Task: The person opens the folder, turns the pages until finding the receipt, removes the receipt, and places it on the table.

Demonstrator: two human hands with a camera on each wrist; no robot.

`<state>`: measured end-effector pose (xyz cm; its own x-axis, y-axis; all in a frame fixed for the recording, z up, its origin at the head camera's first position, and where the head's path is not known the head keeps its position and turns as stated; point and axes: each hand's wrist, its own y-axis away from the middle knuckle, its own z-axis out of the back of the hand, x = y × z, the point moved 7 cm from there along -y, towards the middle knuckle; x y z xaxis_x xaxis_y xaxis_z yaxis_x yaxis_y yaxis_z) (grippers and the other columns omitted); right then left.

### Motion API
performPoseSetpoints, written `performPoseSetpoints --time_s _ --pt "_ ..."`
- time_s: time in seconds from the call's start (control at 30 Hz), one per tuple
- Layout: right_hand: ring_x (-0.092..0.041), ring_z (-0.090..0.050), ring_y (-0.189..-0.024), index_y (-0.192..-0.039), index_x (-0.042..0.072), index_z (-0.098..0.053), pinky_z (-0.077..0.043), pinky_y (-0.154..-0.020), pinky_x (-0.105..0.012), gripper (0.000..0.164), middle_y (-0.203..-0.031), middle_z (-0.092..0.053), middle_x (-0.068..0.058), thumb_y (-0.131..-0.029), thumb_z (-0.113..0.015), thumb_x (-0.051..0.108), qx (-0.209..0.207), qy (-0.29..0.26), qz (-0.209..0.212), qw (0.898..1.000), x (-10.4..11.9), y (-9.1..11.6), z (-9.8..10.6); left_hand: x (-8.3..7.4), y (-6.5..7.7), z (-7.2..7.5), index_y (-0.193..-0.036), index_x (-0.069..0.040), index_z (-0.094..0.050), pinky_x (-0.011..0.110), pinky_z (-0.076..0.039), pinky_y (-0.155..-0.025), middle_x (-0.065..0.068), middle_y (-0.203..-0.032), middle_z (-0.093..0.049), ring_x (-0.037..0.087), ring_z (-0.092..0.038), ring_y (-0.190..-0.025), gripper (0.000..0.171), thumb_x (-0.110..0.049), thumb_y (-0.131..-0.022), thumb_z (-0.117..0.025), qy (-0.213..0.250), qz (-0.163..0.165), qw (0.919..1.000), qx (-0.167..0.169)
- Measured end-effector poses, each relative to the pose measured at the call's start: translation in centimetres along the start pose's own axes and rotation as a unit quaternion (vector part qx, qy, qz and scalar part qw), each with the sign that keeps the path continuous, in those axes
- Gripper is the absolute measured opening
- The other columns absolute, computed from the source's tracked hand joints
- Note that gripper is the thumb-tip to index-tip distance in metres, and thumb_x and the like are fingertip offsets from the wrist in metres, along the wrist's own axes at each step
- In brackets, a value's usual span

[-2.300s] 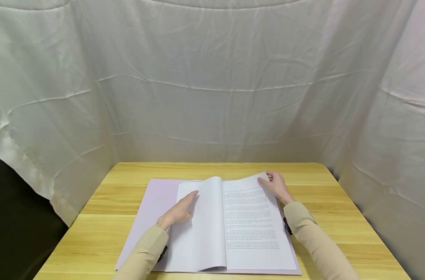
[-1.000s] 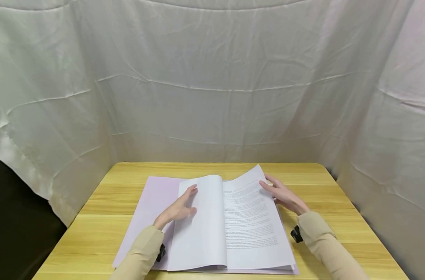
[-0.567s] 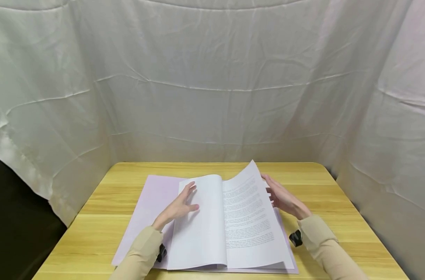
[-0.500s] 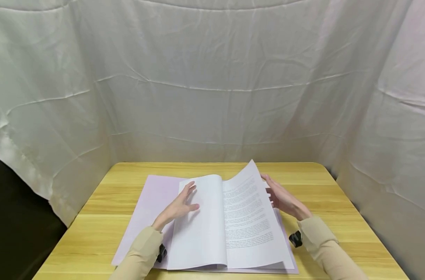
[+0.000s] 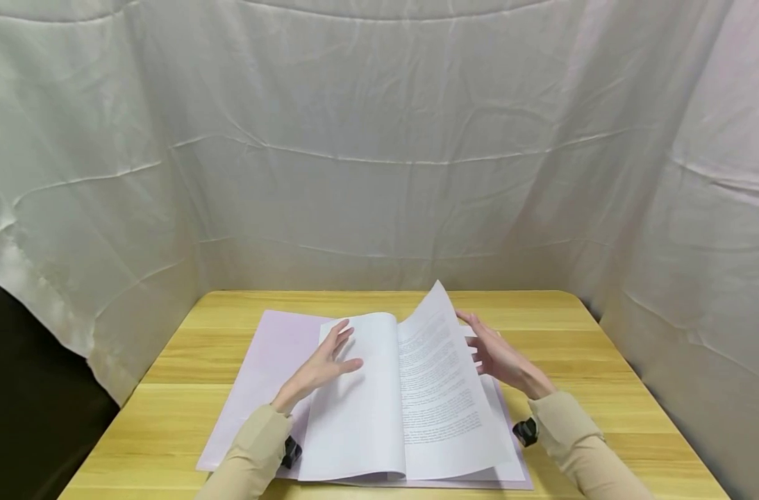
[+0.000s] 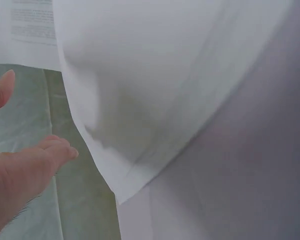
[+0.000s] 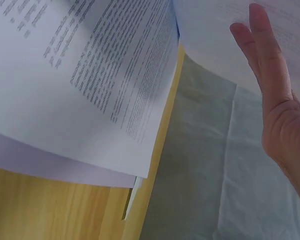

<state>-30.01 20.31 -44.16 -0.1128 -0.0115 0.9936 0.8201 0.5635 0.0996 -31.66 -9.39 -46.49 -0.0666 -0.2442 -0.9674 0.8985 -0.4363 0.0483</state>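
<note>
A stack of paper sheets lies turned open on a lilac folder (image 5: 248, 410). Its left half (image 5: 369, 417) shows a blank white side, and a printed page (image 5: 438, 396) rises on the right with its far corner lifted. Over the blank side is my left hand (image 5: 317, 371), fingers spread, gripping nothing; whether it touches the paper I cannot tell. My right hand (image 5: 504, 357) is at the outer edge of the lifted page, its fingertips partly hidden behind it. In the right wrist view those fingers (image 7: 270, 55) are straight against the page's back, above another printed sheet (image 7: 105, 65).
The folder rests near the front edge of a wooden table (image 5: 173, 417). Pale grey curtains (image 5: 379, 208) hang behind and at both sides. Dark cloth (image 5: 35, 389) shows at the lower left. Each wrist wears a small black camera (image 5: 526, 432).
The printed page's far corner has risen and swung left. My right hand has gone from pinching that corner to straight fingers behind the page. The left hand's fingers have spread.
</note>
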Motion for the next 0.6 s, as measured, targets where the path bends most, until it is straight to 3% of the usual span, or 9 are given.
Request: performPoseSetpoints --time_s 0.13,0.37,0.6 --pt "-0.026 -0.076 -0.098 -0.163 0.024 -0.002 -0.064 -0.073 -0.034 0.060 -0.140 -0.059 -0.024 -0.110 -0.012 0.048 0.019 -0.003 0.012 1.000 0.4 0.0 -0.6 -0.5 -0.1 -0.3 -0.162 -0.010 -0.004 0.059 -0.018 -0.126 0.018 -0.169 -0.014 0.038 -0.009 -0.158 0.095 -0.013 -0.095 -0.070 0.008 -0.005 0.9999 0.009" --pt "-0.027 -0.073 -0.111 -0.163 0.022 0.001 -0.064 -0.080 -0.034 0.062 -0.159 -0.027 -0.036 -0.109 -0.012 0.049 0.028 0.008 0.017 0.999 0.6 -0.1 -1.4 -1.4 -0.2 -1.0 -0.162 -0.010 -0.002 0.058 -0.020 -0.126 0.018 -0.169 -0.014 0.037 -0.010 -0.158 0.096 -0.016 -0.095 -0.070 0.016 -0.006 0.9996 0.023" --pt "-0.034 -0.070 -0.116 -0.163 0.018 -0.001 -0.064 -0.081 -0.036 0.061 -0.160 -0.022 -0.036 -0.110 -0.015 0.045 0.021 0.021 0.023 0.999 0.8 -0.3 -1.8 -2.1 -0.4 -1.7 -0.162 -0.010 -0.001 0.057 -0.024 -0.125 0.018 -0.169 -0.014 0.036 -0.011 -0.158 0.097 -0.016 -0.095 -0.070 0.035 -0.008 0.9989 0.031"
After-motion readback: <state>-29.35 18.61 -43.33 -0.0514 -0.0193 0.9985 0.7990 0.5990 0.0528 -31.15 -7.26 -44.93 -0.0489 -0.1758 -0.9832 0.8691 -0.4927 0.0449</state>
